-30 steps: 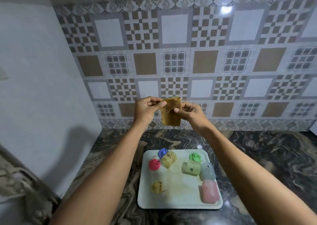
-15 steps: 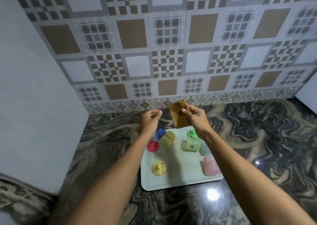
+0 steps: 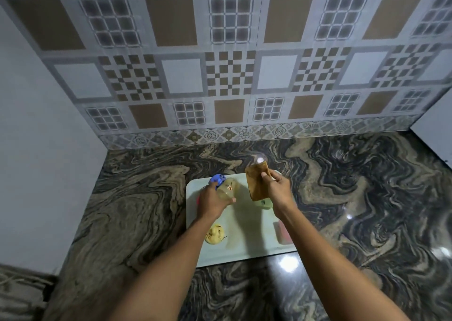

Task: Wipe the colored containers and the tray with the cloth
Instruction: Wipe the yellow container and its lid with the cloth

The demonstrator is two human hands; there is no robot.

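A white tray (image 3: 247,249) lies on the marble counter. My left hand (image 3: 212,202) is closed around a yellowish container (image 3: 228,188) with a blue lid (image 3: 216,179) at the tray's far left. My right hand (image 3: 278,190) pinches a folded brown cloth (image 3: 256,183) above the tray's far side. A yellow lid or container (image 3: 214,234) rests near the tray's front left. A pink container (image 3: 282,232) lies at the right edge, partly hidden by my right forearm. A pale green container (image 3: 265,203) peeks out under the cloth. A sliver of red (image 3: 198,199) shows beside my left hand.
The dark swirled marble counter (image 3: 354,198) stretches right and left of the tray. A patterned tile wall (image 3: 230,76) stands behind. A plain grey wall (image 3: 36,149) closes the left side. A white panel (image 3: 435,139) sits at the far right.
The view has tilted down. Both hands dropped toward the tray. My left hand let go of the cloth and took hold of the blue-lidded container; my right keeps the cloth.
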